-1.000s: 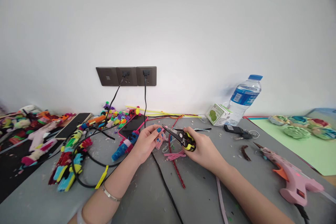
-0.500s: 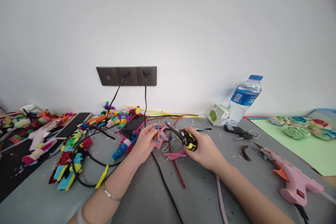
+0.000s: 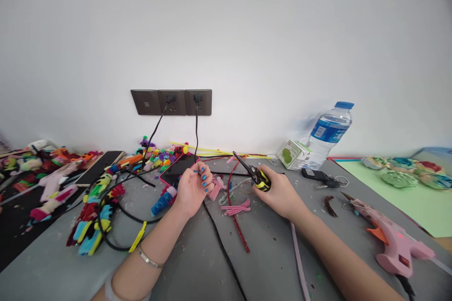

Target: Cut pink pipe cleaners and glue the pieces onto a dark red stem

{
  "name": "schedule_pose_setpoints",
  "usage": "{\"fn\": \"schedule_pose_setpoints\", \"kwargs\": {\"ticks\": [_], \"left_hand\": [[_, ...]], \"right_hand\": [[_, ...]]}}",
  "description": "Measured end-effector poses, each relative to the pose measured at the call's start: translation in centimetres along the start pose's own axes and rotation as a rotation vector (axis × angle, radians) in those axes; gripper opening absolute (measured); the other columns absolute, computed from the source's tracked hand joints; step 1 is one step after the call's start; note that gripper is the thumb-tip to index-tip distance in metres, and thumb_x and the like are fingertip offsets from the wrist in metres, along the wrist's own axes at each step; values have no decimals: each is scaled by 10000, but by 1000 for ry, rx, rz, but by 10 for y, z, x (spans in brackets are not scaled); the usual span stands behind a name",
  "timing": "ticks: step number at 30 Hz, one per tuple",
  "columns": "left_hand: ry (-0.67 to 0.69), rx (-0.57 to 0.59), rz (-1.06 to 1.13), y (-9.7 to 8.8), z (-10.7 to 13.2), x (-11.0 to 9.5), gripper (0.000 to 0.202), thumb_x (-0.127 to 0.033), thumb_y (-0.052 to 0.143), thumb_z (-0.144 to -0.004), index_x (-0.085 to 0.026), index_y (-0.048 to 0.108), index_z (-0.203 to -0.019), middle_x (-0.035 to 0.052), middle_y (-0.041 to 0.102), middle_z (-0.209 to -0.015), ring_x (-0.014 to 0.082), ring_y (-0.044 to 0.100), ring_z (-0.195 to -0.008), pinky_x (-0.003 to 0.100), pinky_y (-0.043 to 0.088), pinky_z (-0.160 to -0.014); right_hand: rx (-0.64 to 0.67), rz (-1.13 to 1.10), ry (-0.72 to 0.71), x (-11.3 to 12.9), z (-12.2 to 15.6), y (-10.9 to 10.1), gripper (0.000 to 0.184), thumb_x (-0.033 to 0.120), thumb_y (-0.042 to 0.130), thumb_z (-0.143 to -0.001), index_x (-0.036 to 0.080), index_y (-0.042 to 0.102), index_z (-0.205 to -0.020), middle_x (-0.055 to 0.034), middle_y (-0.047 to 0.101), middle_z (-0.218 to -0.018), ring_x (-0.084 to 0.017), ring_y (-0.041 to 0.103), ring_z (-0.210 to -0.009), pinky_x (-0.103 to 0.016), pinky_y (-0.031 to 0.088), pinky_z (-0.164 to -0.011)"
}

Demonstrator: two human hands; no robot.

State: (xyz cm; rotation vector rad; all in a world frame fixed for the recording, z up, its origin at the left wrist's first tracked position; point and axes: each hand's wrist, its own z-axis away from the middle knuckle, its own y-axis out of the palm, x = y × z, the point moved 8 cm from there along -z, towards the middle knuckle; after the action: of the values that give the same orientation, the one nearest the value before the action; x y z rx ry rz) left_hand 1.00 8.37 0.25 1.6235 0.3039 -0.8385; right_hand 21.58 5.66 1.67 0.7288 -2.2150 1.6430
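My right hand (image 3: 282,193) grips long-nosed pliers (image 3: 261,178) with yellow-and-black handles, their dark jaws pointing up and left. My left hand (image 3: 194,186) is raised with its fingers curled together. What they hold, if anything, is too small to make out. Just right of that hand, a pink fuzzy piece (image 3: 216,189) lies on the table. Nearer me is a small bunch of pink pipe-cleaner pieces (image 3: 238,207), crossing a red tinsel stem (image 3: 240,235). A small pink bit (image 3: 231,160) shows by the plier tips.
Fuzzy figures (image 3: 95,211) and black cables (image 3: 222,244) spread on the left. A pink-cased phone (image 3: 176,169) lies behind my left hand. At the right are a water bottle (image 3: 330,131), a small box (image 3: 294,154), keys (image 3: 328,180) and a pink glue gun (image 3: 391,244).
My left hand has drawn back left from the pliers and curled its fingers. The pliers have moved slightly right and up, away from the pink piece they were beside.
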Motion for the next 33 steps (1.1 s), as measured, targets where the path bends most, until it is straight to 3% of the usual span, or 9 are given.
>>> {"fn": "schedule_pose_setpoints", "kwargs": {"ticks": [8,12,16,20,24,28,33], "left_hand": [[44,1,-251,7,-1,7,251,-67,509,-505,-186,398,-697,-24,385,-770,92,347,-626,219,310,-539],[179,-28,-412,2,-2,-2,234,-91,507,-556,-197,375,-717,-29,357,-781,99,341,-655,227,301,-571],[403,-28,-801,3,2,-16,233,-87,534,-631,-206,402,-781,-29,373,-808,112,365,-710,251,340,-666],[440,-13,-962,3,3,-15,280,-86,555,-668,-212,424,-881,-25,397,-862,109,381,-720,261,365,-702],[374,-1,-844,1,-1,-11,297,-89,533,-613,-215,428,-861,-17,401,-887,111,401,-746,239,382,-661],[200,0,-535,-2,-6,-5,323,-102,494,-535,-225,370,-807,-21,393,-880,103,370,-701,188,294,-516],[65,-5,-242,-1,-5,-7,339,-68,527,-516,-214,336,-756,-46,312,-766,79,279,-596,176,231,-470]], "right_hand": [[93,98,24,3,-2,11,166,304,523,-726,244,448,-861,3,590,-690,-203,557,-626,-273,323,-583],[95,131,40,1,-4,11,182,300,529,-723,241,464,-882,-10,606,-706,-218,584,-656,-274,316,-588],[95,151,32,1,-5,12,207,297,542,-730,234,496,-922,-22,633,-734,-229,609,-686,-273,323,-598],[114,168,29,2,-5,14,201,289,554,-738,228,511,-925,-29,655,-761,-234,624,-710,-272,324,-602],[130,179,40,1,-4,16,210,277,560,-742,227,515,-941,-27,663,-764,-235,630,-714,-270,321,-598],[139,189,45,1,-4,16,206,278,562,-746,230,517,-942,-27,668,-767,-235,635,-718,-270,319,-595],[126,182,45,1,-4,16,217,269,564,-740,235,518,-950,-32,684,-793,-242,649,-742,-269,331,-599]]}}
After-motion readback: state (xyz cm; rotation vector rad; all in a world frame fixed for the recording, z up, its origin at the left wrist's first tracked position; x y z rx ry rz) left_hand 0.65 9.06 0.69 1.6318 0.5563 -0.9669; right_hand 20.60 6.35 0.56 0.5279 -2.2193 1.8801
